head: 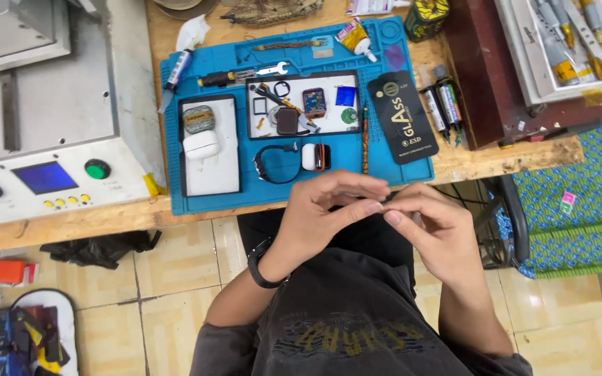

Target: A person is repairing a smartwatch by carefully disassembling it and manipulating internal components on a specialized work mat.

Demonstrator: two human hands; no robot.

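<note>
Blue silicone work mat on wooden bench; just below it, left hand and right hand pinch together, held item too small to identify.

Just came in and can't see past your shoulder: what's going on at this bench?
A person seated at a wooden workbench has both hands together just off its front edge. The left hand and right hand pinch something small and dark between their fingertips; what it is cannot be told. On the blue work mat lie small watch parts, a watch body with strap, a white earbud case and a screwdriver, none being touched.
</note>
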